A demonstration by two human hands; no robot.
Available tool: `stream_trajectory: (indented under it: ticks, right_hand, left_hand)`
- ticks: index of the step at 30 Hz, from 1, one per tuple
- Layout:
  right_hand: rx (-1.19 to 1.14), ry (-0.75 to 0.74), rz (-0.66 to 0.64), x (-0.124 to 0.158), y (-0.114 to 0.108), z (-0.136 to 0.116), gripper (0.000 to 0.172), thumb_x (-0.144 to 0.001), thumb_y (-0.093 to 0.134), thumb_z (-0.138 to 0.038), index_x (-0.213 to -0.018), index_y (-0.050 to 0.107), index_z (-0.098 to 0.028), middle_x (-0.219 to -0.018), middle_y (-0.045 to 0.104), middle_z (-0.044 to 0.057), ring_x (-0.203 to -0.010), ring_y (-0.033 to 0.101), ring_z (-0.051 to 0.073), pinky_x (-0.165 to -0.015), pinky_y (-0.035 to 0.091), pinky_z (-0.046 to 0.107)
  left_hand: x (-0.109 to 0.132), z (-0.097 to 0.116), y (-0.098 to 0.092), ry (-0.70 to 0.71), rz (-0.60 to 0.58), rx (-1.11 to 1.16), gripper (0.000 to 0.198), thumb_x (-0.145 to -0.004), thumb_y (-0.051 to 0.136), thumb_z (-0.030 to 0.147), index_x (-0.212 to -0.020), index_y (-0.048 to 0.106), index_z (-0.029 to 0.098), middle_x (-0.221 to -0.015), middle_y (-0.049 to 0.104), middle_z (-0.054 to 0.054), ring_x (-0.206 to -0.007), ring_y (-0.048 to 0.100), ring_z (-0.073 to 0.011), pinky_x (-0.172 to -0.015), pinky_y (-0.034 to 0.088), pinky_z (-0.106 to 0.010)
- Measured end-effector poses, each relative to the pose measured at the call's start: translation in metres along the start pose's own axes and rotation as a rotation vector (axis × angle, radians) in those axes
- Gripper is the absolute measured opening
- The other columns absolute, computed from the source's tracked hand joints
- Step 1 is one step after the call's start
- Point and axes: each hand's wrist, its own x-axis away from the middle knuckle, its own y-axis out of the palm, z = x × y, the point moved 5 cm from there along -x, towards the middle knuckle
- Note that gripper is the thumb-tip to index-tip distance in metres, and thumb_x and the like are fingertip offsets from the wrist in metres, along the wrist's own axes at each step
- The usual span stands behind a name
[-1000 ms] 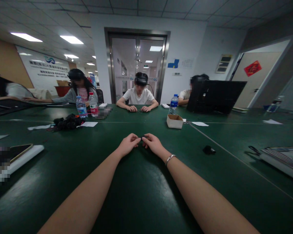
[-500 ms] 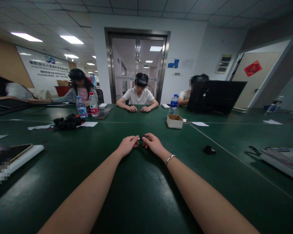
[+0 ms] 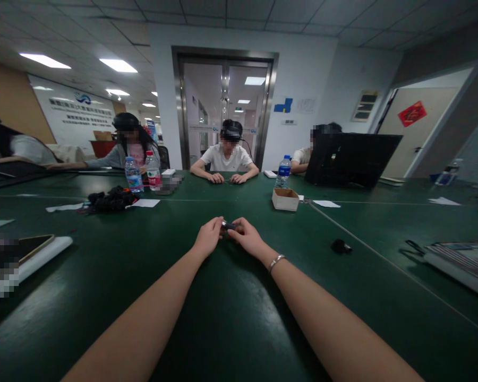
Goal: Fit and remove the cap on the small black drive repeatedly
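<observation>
A small dark cylinder with a silvery end [image 3: 228, 226] is held above the green table [image 3: 239, 329], its exact kind too small to tell. My left hand [image 3: 207, 236] pinches it at the silvery end, thumb and fingers closed. From the other side, the fingers of my right hand [image 3: 250, 237] close around the dark end. A silver bracelet [image 3: 276, 262] circles my right wrist.
A small open cardboard box [image 3: 286, 200] and a water bottle [image 3: 283, 171] stand beyond my right hand. Farther right lies a small black object [image 3: 341, 246]. Tangled black gear [image 3: 110, 200] lies at left. Across the table a person [image 3: 229, 154] sits with both hands on it.
The cylinder has tilted, and more of its silvery end shows. My right hand has shifted slightly left, while the left fingertips have moved a little up and left.
</observation>
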Motion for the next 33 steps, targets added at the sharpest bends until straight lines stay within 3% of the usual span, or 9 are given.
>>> stream_trajectory:
  ticks: [3, 7, 11, 15, 18, 22, 26, 29, 33]
  right_hand:
    - [0.182, -0.095, 0.013, 0.006, 0.009, -0.015, 0.025, -0.078, 0.059, -0.029, -0.1, 0.049, -0.021, -0.078, 0.064, 0.0, -0.064, 0.056, 0.013, -0.058, 0.04, 0.024]
    - [0.456, -0.118, 0.011, 0.016, 0.021, -0.033, 0.03, -0.083, 0.054, -0.028, -0.113, 0.052, -0.02, -0.091, 0.067, 0.008, -0.076, 0.06, 0.018, -0.065, 0.039, 0.027]
    - [0.627, -0.129, -0.036, 0.021, 0.029, -0.044, 0.029, -0.085, 0.051, -0.031, -0.113, 0.058, -0.023, -0.096, 0.068, 0.008, -0.088, 0.06, 0.021, -0.073, 0.037, 0.029]
    - [0.771, -0.178, -0.123, 0.025, 0.037, -0.047, 0.034, -0.082, 0.056, -0.039, -0.111, 0.061, -0.023, -0.098, 0.066, 0.009, -0.092, 0.058, 0.023, -0.077, 0.036, 0.032]
    - [0.825, -0.209, -0.143, 0.027, 0.035, -0.046, 0.043, -0.08, 0.057, -0.046, -0.114, 0.06, -0.02, -0.101, 0.064, 0.01, -0.093, 0.057, 0.023, -0.079, 0.036, 0.034]
    - [0.81, -0.14, -0.13, 0.025, 0.02, -0.038, 0.033, -0.084, 0.053, -0.039, -0.109, 0.063, -0.021, -0.095, 0.065, 0.008, -0.089, 0.057, 0.02, -0.079, 0.035, 0.034]
    - [0.793, -0.091, -0.103, 0.022, 0.009, -0.033, 0.027, -0.085, 0.051, -0.033, -0.105, 0.065, -0.021, -0.092, 0.066, 0.006, -0.088, 0.057, 0.019, -0.079, 0.035, 0.033]
    - [0.791, -0.087, -0.096, 0.023, 0.01, -0.033, 0.026, -0.085, 0.051, -0.031, -0.104, 0.065, -0.021, -0.094, 0.066, 0.005, -0.088, 0.057, 0.018, -0.08, 0.036, 0.033]
    - [0.815, -0.044, -0.072, 0.025, -0.004, -0.04, 0.028, -0.085, 0.05, -0.034, -0.107, 0.062, -0.024, -0.095, 0.064, 0.005, -0.089, 0.055, 0.019, -0.077, 0.038, 0.032]
  left_hand:
    - [0.004, 0.016, 0.008, 0.07, 0.139, 0.138, 0.04, -0.088, 0.03, 0.052, -0.09, 0.054, 0.02, -0.095, 0.065, -0.008, -0.092, 0.061, -0.0191, -0.077, 0.048, -0.031]
    - [0.01, 0.017, 0.013, -0.016, 0.3, 0.225, 0.041, -0.09, 0.019, 0.052, -0.087, 0.046, 0.021, -0.09, 0.063, -0.007, -0.085, 0.06, -0.0171, -0.076, 0.047, -0.03]
    - [0.014, 0.013, 0.003, -0.05, 0.321, -0.045, 0.038, -0.09, 0.022, 0.05, -0.075, 0.044, 0.022, -0.076, 0.057, -0.004, -0.074, 0.056, -0.0182, -0.069, 0.043, -0.031]
    - [0.014, 0.021, -0.015, 0.079, 0.215, -0.471, 0.036, -0.091, 0.022, 0.044, -0.077, 0.047, 0.022, -0.079, 0.057, -0.006, -0.079, 0.056, -0.0206, -0.073, 0.041, -0.033]
    - [0.014, 0.016, -0.055, 0.022, 0.157, -0.886, 0.036, -0.089, 0.023, 0.035, -0.086, 0.054, 0.018, -0.091, 0.06, -0.014, -0.088, 0.057, -0.0257, -0.078, 0.041, -0.038]
    - [0.031, -0.003, -0.154, -0.278, 0.201, -1.287, 0.038, -0.084, 0.031, 0.034, -0.101, 0.058, 0.013, -0.113, 0.057, -0.022, -0.106, 0.051, -0.0374, -0.08, 0.041, -0.047]
    - [0.069, -0.013, -0.243, -0.523, 0.247, -1.432, 0.045, -0.087, 0.025, 0.036, -0.113, 0.055, 0.016, -0.118, 0.059, -0.017, -0.107, 0.052, -0.035, -0.078, 0.042, -0.043]
    - [0.091, -0.012, -0.272, -0.557, 0.225, -1.45, 0.052, -0.09, 0.016, 0.035, -0.124, 0.051, 0.018, -0.122, 0.057, -0.017, -0.108, 0.053, -0.0325, -0.082, 0.041, -0.042]
    - [0.101, -0.007, -0.276, -0.586, 0.247, -1.405, 0.052, -0.089, 0.022, 0.037, -0.133, 0.046, 0.024, -0.128, 0.051, -0.016, -0.109, 0.053, -0.0312, -0.082, 0.041, -0.04]
